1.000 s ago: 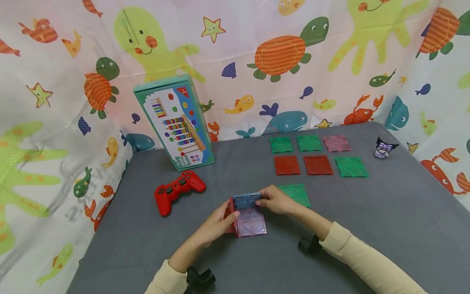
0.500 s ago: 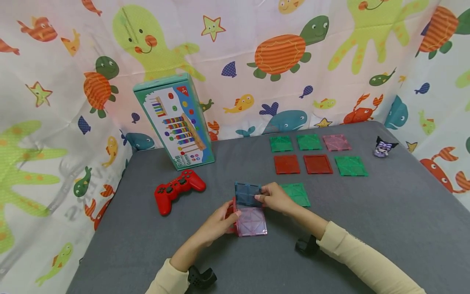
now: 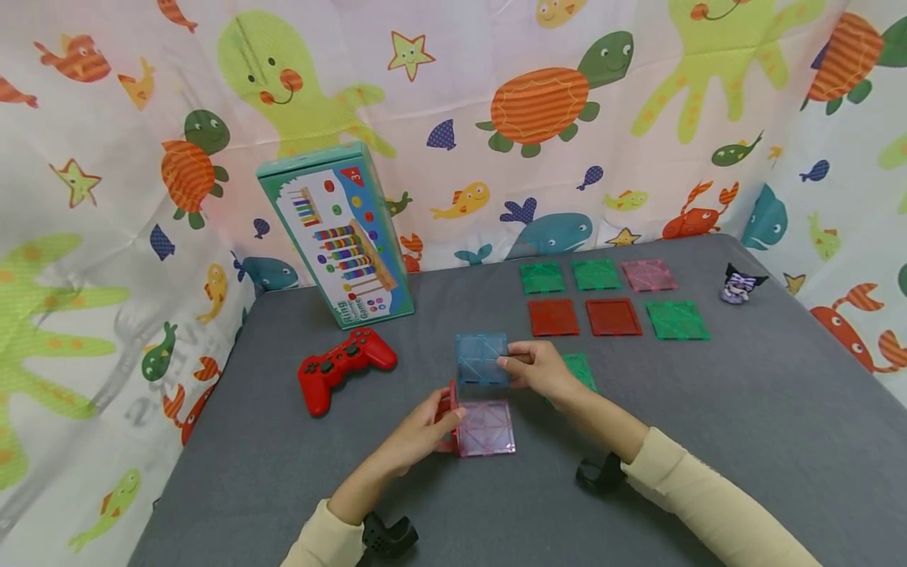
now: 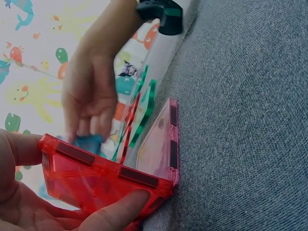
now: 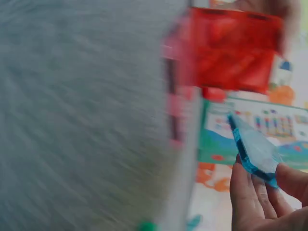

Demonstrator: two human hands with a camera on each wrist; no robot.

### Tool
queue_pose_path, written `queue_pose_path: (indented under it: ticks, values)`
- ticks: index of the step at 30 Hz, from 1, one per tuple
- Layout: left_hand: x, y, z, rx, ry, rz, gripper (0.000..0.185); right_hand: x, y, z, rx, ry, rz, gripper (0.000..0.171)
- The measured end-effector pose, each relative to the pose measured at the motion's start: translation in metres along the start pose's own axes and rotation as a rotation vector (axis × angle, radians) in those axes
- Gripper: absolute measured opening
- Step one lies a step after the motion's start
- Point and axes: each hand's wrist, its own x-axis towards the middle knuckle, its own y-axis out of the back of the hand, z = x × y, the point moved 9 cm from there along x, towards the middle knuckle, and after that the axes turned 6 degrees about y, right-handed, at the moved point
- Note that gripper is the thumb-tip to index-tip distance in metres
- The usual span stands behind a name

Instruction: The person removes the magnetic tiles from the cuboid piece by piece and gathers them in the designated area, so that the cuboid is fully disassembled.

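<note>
A pink magnetic tile (image 3: 486, 429) lies flat on the grey table. Along its left edge a red magnetic tile (image 4: 103, 175) stands upright, and my left hand (image 3: 423, 429) holds it between thumb and fingers. In the left wrist view the red tile's lower corner meets the pink one. Behind the pink tile, my right hand (image 3: 542, 368) pinches a blue magnetic tile (image 3: 483, 359) by its right edge. The right wrist view shows this blue tile tilted between thumb and fingers, apart from the red one.
A green tile (image 3: 581, 370) lies partly behind my right hand. Farther back are red tiles (image 3: 554, 317), more green tiles (image 3: 678, 320) and another pink tile (image 3: 649, 276). A red game controller (image 3: 345, 366), a toy box (image 3: 340, 236) and a small figurine (image 3: 740, 285) stand around them.
My right hand has lifted the blue tile up and away from behind the pink tile, turning its face toward the head camera. My left hand stays on the red tile.
</note>
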Motion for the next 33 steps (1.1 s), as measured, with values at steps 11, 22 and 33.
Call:
queue_pose_path:
  ticks: [11,22,33]
  values:
    - [-0.003,0.003,0.002,0.093,0.01,0.04,0.062,-0.027,0.073,-0.036,0.206,-0.026,0.094,0.06]
    - [-0.005,-0.001,0.0,0.009,0.0,-0.052,0.06,-0.067,0.137,0.002,0.476,0.034,0.013,0.073]
    - [-0.003,0.0,-0.003,-0.047,0.014,-0.095,0.062,-0.102,0.171,0.045,0.485,0.049,-0.22,0.064]
